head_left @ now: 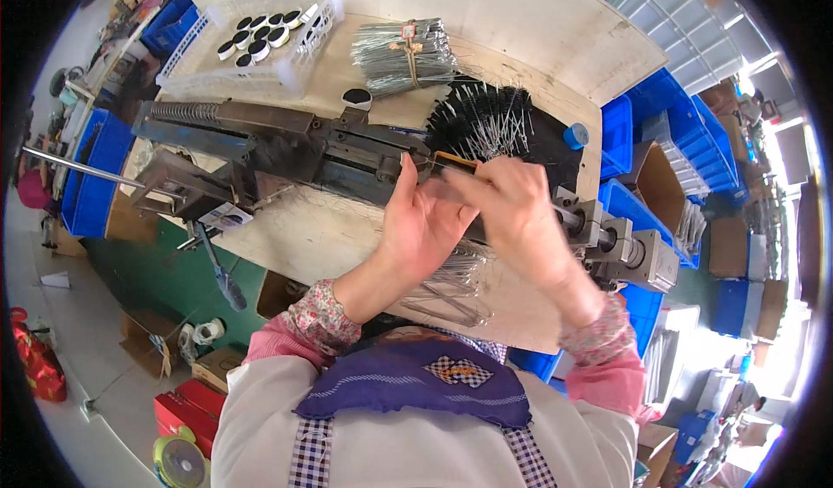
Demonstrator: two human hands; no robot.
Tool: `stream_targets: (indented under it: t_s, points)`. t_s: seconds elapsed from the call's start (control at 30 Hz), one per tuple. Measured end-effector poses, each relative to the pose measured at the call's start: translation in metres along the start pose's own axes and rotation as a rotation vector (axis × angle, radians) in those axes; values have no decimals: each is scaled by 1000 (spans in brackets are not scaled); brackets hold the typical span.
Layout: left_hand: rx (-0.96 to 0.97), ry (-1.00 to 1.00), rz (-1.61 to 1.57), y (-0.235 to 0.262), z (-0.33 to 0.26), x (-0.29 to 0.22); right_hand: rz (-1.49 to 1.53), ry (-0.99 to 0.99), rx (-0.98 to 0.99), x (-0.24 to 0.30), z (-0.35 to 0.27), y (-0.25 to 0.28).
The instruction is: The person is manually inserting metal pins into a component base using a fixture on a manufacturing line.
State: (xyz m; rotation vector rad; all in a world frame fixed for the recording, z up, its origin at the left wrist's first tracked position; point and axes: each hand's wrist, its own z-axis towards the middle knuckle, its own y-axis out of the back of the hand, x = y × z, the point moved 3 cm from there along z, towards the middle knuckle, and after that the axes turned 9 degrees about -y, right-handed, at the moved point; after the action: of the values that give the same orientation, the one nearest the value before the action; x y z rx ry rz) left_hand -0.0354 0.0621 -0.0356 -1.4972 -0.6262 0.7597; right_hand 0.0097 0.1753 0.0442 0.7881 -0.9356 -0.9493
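Observation:
Both my hands meet over the front of a dark metal bench machine (286, 141). My left hand (423, 232) is palm up with its thumb standing apart; its fingertips reach toward the right hand and are partly hidden. My right hand (521, 215) has its fingers curled in a pinch, smeared by motion, and what they hold cannot be made out. Just beyond them lies a pile of black-bristled wire brushes (482, 119) with twisted metal stems. Loose bent wires (451, 284) lie on the table below my hands. At the right, a metal shaft with bearing blocks (607, 236) sits close to my right wrist.
A tied bundle of wires (382, 58) lies at the back, beside a clear plastic crate (295, 76) with several black-topped white rolls. A small blue roll (575, 136) stands at the right of the brushes. Blue bins (616, 137) flank the table; a steel rod (82, 165) juts out left.

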Motion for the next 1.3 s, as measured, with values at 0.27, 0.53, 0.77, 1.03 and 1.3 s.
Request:
stream_targets:
  t_s: [0.27,0.53,0.77,1.03,1.3]
  points:
    - [-93,-141,225,-6,-15,3,130,-175,27,-31,21,1]
    - [-86,-123,288,-13,-14,-2,29,-103,3,-27,20,9]
    - [-150,-107,219,-9,-12,-2,75,-38,-94,1,10,14]
    - [-107,-102,278,-17,-16,-11,-276,-135,127,18,4,4]
    - [-158,-37,309,-22,-8,-18,-355,-21,81,21,5,-11]
